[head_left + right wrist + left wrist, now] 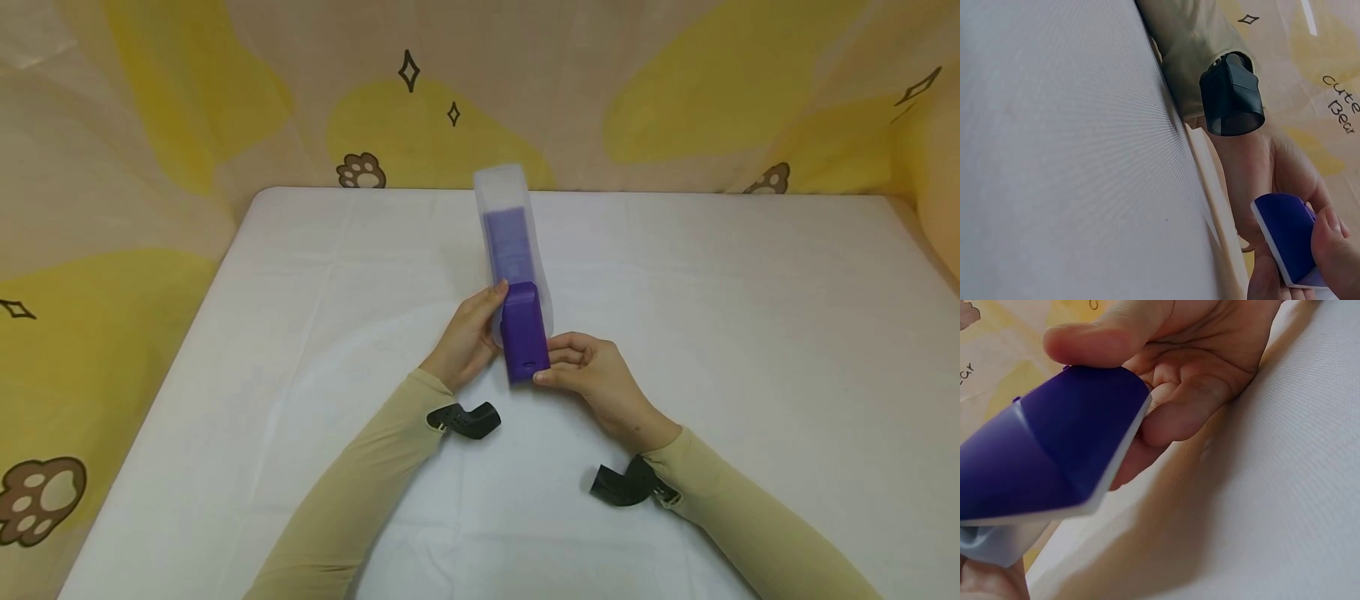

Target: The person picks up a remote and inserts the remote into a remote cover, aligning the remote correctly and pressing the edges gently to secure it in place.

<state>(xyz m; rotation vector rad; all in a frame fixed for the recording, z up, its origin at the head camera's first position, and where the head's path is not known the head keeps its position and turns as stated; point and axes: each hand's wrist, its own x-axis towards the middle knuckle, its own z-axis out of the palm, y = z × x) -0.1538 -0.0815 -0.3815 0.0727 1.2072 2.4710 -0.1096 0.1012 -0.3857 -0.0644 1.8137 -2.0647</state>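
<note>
A long translucent plastic case (pixel 504 187) points away from me, its far end raised toward the back of the table. Through its wall shows a lilac strip, and a purple plastic handle (pixel 525 333) juts from its near end. My left hand (pixel 468 337) grips the case from the left, thumb up by the top of the handle, other fingers hidden beneath. On the right, my right hand (pixel 596 379) pinches the handle's near end. Close up in the left wrist view, the handle has a white edge along its underside. The right wrist view shows the purple end (pixel 1288 234) between fingers.
A white cloth (pixel 337 292) covers the table under both hands. Patterned yellow and beige fabric (pixel 600 67) hangs behind and on the sides. Black wrist cameras (pixel 472 421) are strapped over tan sleeves (pixel 360 492), close above the cloth.
</note>
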